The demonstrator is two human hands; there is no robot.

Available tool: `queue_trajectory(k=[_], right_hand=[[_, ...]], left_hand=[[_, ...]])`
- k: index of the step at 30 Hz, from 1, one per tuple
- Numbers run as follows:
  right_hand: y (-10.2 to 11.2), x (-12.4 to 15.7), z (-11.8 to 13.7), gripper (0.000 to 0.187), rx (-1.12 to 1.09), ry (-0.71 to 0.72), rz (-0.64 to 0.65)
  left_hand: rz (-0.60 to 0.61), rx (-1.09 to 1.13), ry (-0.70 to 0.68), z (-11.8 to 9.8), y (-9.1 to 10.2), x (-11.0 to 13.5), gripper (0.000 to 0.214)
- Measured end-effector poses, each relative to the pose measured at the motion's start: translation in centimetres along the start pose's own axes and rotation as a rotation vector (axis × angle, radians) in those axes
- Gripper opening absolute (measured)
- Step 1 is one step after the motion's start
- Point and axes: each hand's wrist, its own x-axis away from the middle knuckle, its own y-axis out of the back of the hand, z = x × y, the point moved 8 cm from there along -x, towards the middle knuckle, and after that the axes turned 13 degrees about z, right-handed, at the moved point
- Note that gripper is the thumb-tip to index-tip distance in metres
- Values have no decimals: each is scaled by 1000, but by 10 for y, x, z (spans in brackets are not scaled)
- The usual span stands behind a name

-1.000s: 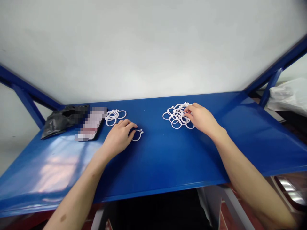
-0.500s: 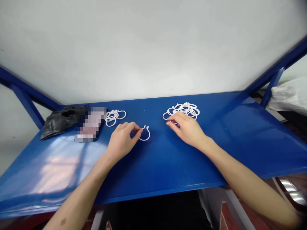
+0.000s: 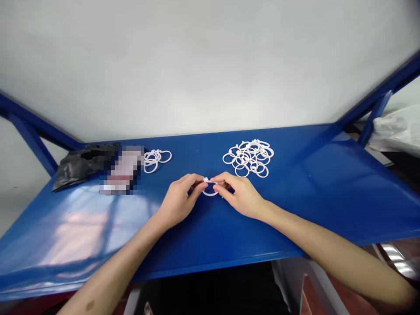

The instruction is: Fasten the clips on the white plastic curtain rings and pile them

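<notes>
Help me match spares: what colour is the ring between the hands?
White ring, clearest in the head view.

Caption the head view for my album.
Left hand and right hand pinch a white ring over a blue table, more rings beyond.

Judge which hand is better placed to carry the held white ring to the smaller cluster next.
Probably the left hand. Both hands hold the white ring, but the left is nearer the smaller cluster; the right hand sits across the ring, nearer the larger cluster.
</notes>
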Motion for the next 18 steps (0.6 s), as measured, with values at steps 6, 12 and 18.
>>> queue_trajectory(k=[6, 12, 18], right_hand=[[-1, 4, 16, 13, 161, 191, -28], [-9, 8, 24, 22, 371, 327, 2], [14, -1, 17, 19, 449, 255, -165]], left_hand=[[3, 65, -60, -5, -5, 2, 16], [23, 17, -100, -6, -11, 2, 17], [-16, -209, -70, 4, 11, -5, 19]])
